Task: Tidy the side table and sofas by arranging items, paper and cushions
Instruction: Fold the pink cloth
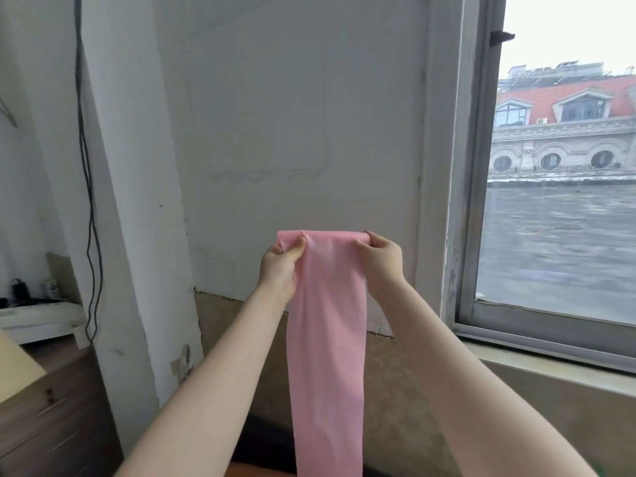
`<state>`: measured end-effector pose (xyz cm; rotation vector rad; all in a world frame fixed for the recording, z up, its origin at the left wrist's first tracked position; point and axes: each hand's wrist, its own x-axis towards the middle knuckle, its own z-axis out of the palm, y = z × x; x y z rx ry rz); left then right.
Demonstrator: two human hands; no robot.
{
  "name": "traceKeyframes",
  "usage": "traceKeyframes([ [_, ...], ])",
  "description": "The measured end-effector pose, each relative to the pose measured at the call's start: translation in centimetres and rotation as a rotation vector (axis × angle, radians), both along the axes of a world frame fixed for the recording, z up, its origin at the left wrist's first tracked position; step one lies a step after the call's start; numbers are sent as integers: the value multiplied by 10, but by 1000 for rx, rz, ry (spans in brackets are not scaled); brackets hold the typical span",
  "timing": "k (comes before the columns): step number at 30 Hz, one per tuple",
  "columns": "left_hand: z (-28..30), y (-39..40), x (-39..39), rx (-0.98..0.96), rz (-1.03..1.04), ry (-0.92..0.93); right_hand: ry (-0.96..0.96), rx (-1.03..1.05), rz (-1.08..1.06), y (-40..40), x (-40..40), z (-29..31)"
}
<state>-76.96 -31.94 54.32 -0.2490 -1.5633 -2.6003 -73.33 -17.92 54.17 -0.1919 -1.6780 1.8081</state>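
The pink sheet (327,339), thin and glossy like a plastic bag or soft paper, hangs at the centre of the frame, held up before a pale wall (275,115) and falling in a long narrow strip out of the bottom edge. The left hand (280,266) pinches its top left corner between thumb and curled fingers, and the right hand (380,259) grips the top right corner the same way, so the upper edge is stretched flat between them. It looks as if the person is shaking it out or starting to fold it. The risk, as I judge it, lies in that thin material: pulling the corners apart too hard could tear or stretch the top edge, and a loose pinch could let one corner slip so the strip twists or drops. The window (550,201) at the right appears open, so a draught may catch it. A desk (41,321) sits at the lower left.
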Motion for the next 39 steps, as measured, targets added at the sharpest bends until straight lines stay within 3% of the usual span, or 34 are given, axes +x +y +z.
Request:
traceKeyframes([
  [4, -5, 1, 4, -104, 49, 55, -55, -354, 184, -1, 9, -6],
  [7, -5, -1, 6, -147, 109, 80, -56, -430, 173, 1, 12, -10],
  [12, -18, -8, 14, -290, 208, 141, -50, -232, 53, 7, 23, -17],
  [19, -58, -15, 45, -387, 281, 55, -80, 59, -80, 7, 47, -56],
  [26, -94, -17, 74, -488, 413, 117, -48, -3, -103, 0, 77, -80],
  [31, -93, -23, 83, -528, 285, 151, -30, -86, -125, 0, 85, -80],
  [36, -92, -30, 91, -502, 402, 175, -17, -94, 84, 4, 101, -84],
  [39, -92, -31, 95, -473, 459, 155, 31, -107, 50, 2, 106, -84],
])
